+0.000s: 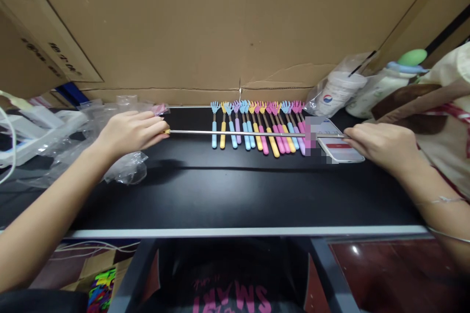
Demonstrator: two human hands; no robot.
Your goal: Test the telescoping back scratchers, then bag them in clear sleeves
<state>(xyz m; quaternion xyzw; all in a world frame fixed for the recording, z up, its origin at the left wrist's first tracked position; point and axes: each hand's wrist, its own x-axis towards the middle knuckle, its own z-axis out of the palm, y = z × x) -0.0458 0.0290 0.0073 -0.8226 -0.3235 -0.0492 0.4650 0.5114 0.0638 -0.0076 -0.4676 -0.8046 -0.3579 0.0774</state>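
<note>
A telescopic back scratcher, its thin metal rod (205, 132) drawn out long, stretches level between my two hands above the black table. My left hand (134, 129) is closed around one end, where a bit of yellow pokes out. The other end sits in the closed fingers of my right hand (382, 144), which cover it. Behind and below the rod lies a row of several short back scratchers (253, 129) with blue, yellow, pink and purple handles, claw ends pointing away from me. A phone (343, 151) lies under the rod near my right hand.
Clear plastic bags (127, 168) lie by my left forearm, beside a white device (33, 132) with a cable. A bagged cup (341, 93) and a bottle (385, 88) stand at the back right. Cardboard (205, 24) walls the table's back. Below is a box of colourful pieces (103, 286).
</note>
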